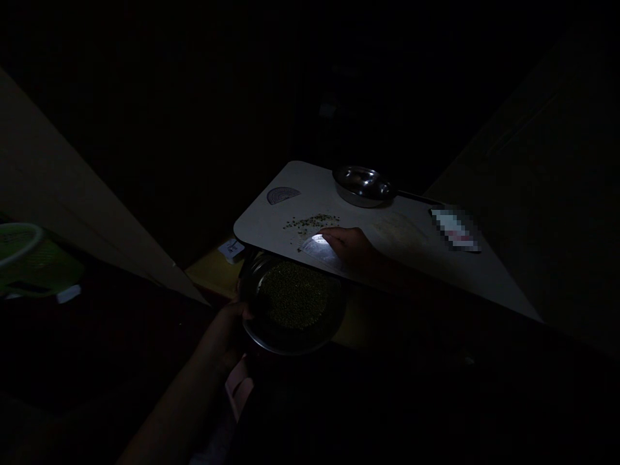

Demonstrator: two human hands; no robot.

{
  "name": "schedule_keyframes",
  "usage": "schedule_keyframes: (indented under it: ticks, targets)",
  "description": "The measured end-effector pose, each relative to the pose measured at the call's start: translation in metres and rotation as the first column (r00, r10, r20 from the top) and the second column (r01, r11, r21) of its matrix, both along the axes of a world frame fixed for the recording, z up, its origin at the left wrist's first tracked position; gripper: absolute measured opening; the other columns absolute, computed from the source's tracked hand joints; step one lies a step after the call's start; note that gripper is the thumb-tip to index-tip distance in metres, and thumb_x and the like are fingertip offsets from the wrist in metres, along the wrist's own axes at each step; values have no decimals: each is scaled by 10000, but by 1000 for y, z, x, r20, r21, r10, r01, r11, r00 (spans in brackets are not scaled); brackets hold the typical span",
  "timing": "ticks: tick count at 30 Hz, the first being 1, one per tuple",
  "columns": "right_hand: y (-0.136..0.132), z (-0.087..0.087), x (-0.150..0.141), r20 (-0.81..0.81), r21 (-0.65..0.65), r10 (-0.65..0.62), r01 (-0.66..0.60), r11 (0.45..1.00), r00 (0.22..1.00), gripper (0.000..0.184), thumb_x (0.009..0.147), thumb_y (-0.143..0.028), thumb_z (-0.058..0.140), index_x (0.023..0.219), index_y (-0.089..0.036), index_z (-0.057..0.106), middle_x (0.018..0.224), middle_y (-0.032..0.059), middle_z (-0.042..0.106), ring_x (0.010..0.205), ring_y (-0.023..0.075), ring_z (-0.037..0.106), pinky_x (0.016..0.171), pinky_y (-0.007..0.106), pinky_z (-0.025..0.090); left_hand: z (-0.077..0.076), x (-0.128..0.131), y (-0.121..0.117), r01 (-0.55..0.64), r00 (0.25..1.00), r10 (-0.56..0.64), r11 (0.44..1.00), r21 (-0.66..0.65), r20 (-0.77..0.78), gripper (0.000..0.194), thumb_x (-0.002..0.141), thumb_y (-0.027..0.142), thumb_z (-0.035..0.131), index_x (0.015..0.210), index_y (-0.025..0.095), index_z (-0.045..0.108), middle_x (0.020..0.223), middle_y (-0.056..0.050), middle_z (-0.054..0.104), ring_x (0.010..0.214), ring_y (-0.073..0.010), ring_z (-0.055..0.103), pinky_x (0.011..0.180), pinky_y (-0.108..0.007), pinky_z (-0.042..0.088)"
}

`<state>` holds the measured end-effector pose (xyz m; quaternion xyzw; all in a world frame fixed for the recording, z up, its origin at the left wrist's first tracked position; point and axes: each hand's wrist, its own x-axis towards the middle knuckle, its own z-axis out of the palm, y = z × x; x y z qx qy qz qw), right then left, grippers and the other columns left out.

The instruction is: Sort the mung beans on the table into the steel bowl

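The scene is very dark. My left hand (232, 320) grips the rim of a round metal plate (256, 336) filled with small green grains (295, 300), held just below the near edge of a small pale table (411, 239). My right hand (351, 245) rests on the table near that edge, fingers together on a shiny flat piece (317, 248). A loose scatter of the same grains (310, 223) lies on the tabletop just beyond the right hand.
An empty steel bowl (363, 184) stands at the table's far side, with a dark handle-like shape to its right. A half-round mark (283, 194) is at the far left corner. A green basket (24, 258) sits at the left edge. A pale slanted panel (72, 200) runs along the left.
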<state>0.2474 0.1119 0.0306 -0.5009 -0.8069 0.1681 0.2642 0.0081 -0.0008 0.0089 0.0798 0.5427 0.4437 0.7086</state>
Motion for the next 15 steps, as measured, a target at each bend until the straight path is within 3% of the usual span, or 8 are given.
schedule_keyframes:
  ticks: [8,15]
  targets:
    - [3,0,-8,34,13,-64,63,998,997,352,905,-266,440,1099,-219,730,1124,59,740,1049,202,677,937,367,503,-2,-3,-1,16,1000,-16,1000,26,-6,182,466,17,531,576,161,547,486,-2,544,439,-109,483,436,-212,402]
    - [-8,0,-23,60,2,3,-4,1000,998,337,910,-255,462,1123,-241,722,1148,44,732,1067,189,672,922,345,515,4,0,1,-46,998,48,998,-51,45,251,455,-24,507,614,158,576,481,14,525,416,-113,478,400,-210,399]
